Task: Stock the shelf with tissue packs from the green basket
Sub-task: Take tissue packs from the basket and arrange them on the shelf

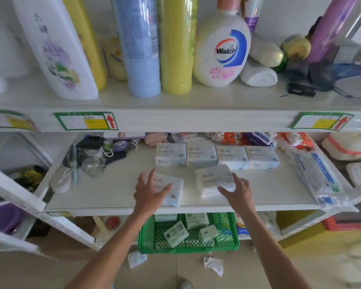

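Observation:
Two white tissue packs lie near the front of the middle shelf (113, 195). My left hand (150, 188) rests on the left tissue pack (175, 192), fingers spread and thumb across its top. My right hand (239, 191) touches the right end of the other tissue pack (212, 180), which sits a little askew; its fingers are apart too. Behind them a row of several tissue packs (217, 156) stands side by side. Below the shelf, on the floor, the green basket (188, 250) holds several greenish tissue packs (176, 233).
On the shelf's left are a glass jar (93, 166), a brush and small items; on its right lies a long plastic-wrapped package (319, 176). Tall bottles (175, 49) fill the shelf above. Crumpled paper scraps (214, 264) lie on the floor before the basket.

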